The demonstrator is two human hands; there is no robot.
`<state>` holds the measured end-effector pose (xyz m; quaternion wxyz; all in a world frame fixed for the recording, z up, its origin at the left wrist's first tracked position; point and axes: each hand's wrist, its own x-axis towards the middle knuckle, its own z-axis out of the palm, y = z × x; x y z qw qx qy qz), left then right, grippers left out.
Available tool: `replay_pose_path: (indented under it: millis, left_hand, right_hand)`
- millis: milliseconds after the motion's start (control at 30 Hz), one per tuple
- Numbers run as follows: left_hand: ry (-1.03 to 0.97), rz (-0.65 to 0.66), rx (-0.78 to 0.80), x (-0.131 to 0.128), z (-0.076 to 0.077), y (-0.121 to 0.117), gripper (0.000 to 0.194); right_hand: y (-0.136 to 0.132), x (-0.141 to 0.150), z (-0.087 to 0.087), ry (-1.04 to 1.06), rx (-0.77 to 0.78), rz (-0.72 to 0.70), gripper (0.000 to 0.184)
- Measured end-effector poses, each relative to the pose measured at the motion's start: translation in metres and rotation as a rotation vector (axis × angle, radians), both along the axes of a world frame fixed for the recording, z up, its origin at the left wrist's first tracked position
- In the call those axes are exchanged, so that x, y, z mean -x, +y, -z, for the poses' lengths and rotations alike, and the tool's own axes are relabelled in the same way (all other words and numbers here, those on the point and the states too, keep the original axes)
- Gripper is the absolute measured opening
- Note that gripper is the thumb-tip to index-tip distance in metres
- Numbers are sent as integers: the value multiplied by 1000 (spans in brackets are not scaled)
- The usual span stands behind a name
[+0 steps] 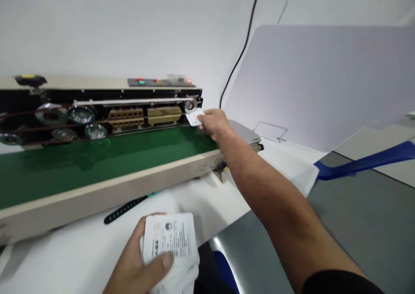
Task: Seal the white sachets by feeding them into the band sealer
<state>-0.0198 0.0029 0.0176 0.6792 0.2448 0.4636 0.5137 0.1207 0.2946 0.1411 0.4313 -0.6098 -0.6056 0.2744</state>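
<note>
Head | right hand (214,124): pinching white card (194,117) beside sealer belt (97,164) | left hand (136,259): gripping printed sheets (170,238)

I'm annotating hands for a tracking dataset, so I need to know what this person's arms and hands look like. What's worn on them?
The left hand and right hand are both bare, with no gloves, and no ring or watch shows. The right arm is bare up to a black sleeve at the bottom edge of the view. No sleeve shows on the left.

A black sleeve (340,284) ends on the bare right arm (275,199); the left hand (136,259) is bare too.
</note>
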Motion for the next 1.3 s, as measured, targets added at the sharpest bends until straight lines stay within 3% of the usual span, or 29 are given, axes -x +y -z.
replay_pose_path:
  millis: [100,200,267,333,400,500,633,733,833,900,1033,1100,1200,1300]
  left_hand:
    - [-76,-35,-25,2,-12,1,71]
    - [-54,-50,-17,7,-13,4,63]
    - [-27,-68,-21,11,-12,6,61]
    - [9,-52,-47,12,-12,8,62]
    - [83,3,-79,12,-12,11,61]
    - [144,105,-105,9,-12,12,57]
    - [33,117,-89,7,-8,12,58]
    - [62,34,-58,6,-4,12,55]
    - [104,-16,-65,4,-3,12,56]
    - [94,-15,-59,3,-3,11,58]
    - [76,13,-60,0,-2,10,57]
    - [84,8,-65,0,1,11,58]
    - [78,0,-54,0,7,11,61]
    - [174,52,-4,2,14,11,68]
  right_hand:
    - [-25,7,2,-99,-143,22,10]
    - [-91,4,11,-215,-431,-93,20]
    - [-144,-4,22,-328,-517,-425,25]
    - [-185,-11,36,-413,-379,-750,37]
    - [-203,-17,47,-437,-187,-928,41]
    - [-196,-23,54,-421,30,-967,26]
    - [-182,-33,55,-244,195,-930,24]
    - [-187,-38,59,-67,56,-804,20]
    - [-197,-40,64,-230,-156,-754,20]
    - [-201,-41,65,-356,-119,-830,20]
    - [-201,-45,62,-397,47,-970,31]
    - [-200,-47,59,-420,82,-973,23]
    - [-199,-52,52,-440,61,-838,6]
    - [-187,-60,37,-290,40,-585,7]
